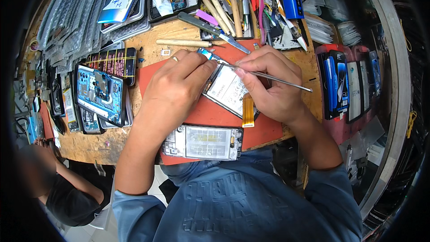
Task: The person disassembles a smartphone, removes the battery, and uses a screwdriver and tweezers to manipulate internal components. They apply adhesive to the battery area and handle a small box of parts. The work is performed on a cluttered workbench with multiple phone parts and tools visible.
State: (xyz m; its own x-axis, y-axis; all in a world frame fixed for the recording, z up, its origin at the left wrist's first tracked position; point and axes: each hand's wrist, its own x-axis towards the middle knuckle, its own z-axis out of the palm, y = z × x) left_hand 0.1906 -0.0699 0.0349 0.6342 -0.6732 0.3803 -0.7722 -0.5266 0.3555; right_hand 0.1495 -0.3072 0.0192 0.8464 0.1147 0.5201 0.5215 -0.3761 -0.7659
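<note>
A phone's inner assembly with a grey-white battery (230,86) lies tilted on the orange-red mat (265,135). My left hand (181,80) is closed at its upper left end, thumb and fingers pressed on the edge beside a small blue board part (208,54). In my right hand (274,80) a slim metal tool (286,81) is pinched. Its tip reaches the top of the battery, near my left fingertips; whether it is tweezers I cannot tell. A gold-brown flex cable (248,111) hangs from the lower right. Closer to me lies a bare grey phone frame (204,142).
A wooden-handled pick (183,42) and a grey-handled blade (210,30) lie beyond my hands. Behind stands a tray of tools (235,11). Opened phones (99,93) and bubble-wrapped packs (74,18) crowd the left. Red-pink boxes (324,56) stand right. A person (74,192) sits lower left.
</note>
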